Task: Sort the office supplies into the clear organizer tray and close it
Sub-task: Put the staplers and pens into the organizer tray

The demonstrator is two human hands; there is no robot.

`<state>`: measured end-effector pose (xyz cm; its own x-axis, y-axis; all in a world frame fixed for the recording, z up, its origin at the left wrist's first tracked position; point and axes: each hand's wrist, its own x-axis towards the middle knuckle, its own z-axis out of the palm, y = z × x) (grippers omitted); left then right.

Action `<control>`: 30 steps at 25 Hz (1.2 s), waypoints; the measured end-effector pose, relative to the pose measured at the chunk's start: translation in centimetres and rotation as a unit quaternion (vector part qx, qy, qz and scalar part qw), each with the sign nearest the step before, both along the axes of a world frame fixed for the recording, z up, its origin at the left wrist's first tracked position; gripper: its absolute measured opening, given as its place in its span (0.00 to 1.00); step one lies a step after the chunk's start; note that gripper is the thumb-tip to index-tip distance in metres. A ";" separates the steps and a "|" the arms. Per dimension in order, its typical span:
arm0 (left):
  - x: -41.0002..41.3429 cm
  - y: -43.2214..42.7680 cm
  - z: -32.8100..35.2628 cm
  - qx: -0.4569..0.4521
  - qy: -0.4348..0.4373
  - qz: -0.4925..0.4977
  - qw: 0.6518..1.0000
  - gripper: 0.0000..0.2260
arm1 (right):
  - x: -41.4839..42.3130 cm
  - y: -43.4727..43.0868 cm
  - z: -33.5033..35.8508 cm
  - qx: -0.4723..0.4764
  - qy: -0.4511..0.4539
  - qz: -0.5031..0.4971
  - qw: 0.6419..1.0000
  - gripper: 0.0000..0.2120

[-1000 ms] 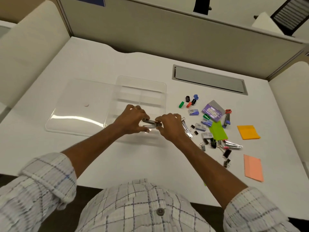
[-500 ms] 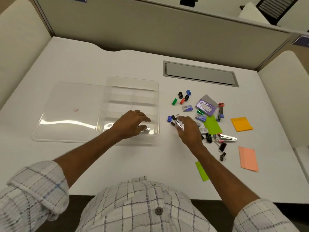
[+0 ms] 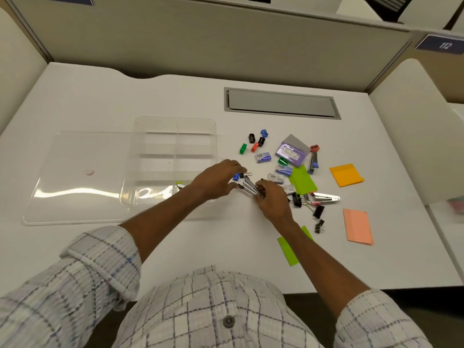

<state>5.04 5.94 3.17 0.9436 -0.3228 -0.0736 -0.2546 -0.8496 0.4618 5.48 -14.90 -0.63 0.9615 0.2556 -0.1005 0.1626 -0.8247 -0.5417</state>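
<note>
Right hand (image 3: 272,200): fingers curled tight round the near end of a small metal stapler (image 3: 250,187). The stapler lies slantwise, its far end pointing at the left thumb.

Left hand (image 3: 217,179): fingers bent and a little apart, tips over the stapler's far end. Cannot tell whether they grip it or only come close.

Just beyond the left fingertips are a small blue piece (image 3: 236,176) and a black clip (image 3: 244,175).

The clear tray (image 3: 175,119) sits open behind the left wrist, with its lid (image 3: 75,177) flat beside it, farther from the fingers. A green-tipped item (image 3: 179,184) lies in the tray's near compartment, against the left forearm; kind unclear.

Past the right knuckles are black binder clips (image 3: 297,200), a second stapler (image 3: 326,197), green notes (image 3: 302,183) and an orange pad (image 3: 346,175).
</note>
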 end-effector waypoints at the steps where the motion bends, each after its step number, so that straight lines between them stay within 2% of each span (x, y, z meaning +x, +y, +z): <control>1: 0.2 -0.3 -0.1 -0.001 0.004 -0.005 1.000 0.22 | -0.1 -0.3 0.2 0.022 -0.001 0.001 1.000 0.14; 5: 0.3 -0.9 -0.7 -0.017 0.020 -0.024 0.999 0.23 | -0.5 -1.0 1.4 0.083 -0.041 0.034 0.995 0.18; 12: -1.1 0.7 -0.2 -0.035 -0.010 -0.017 0.999 0.19 | -1.1 -0.4 2.3 0.111 -0.060 0.078 0.989 0.18; 18: -4.0 4.3 1.0 -0.060 -0.044 0.017 0.997 0.19 | -1.3 2.2 3.3 0.106 -0.095 0.147 0.979 0.17; 23: -6.8 8.7 1.2 -0.048 -0.054 0.058 0.996 0.19 | -1.7 6.4 3.9 0.094 -0.087 0.221 0.967 0.16; 25: -7.4 10.1 1.0 -0.038 -0.057 0.074 0.995 0.20 | -1.8 7.7 4.0 0.088 -0.086 0.233 0.965 0.17; 28: -8.2 11.5 0.5 -0.017 -0.033 0.099 0.994 0.26 | -1.7 8.1 3.9 0.074 -0.087 0.226 0.967 0.18; 30: -8.4 11.9 0.1 -0.022 -0.030 0.111 0.993 0.25 | -1.5 7.1 3.6 0.067 -0.089 0.205 0.972 0.18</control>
<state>-3.37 17.79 3.28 0.9942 -0.1077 -0.0064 -0.0908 -0.8674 0.4893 3.94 -7.81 2.97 0.7753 0.6203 0.1193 0.5641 -0.5949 -0.5726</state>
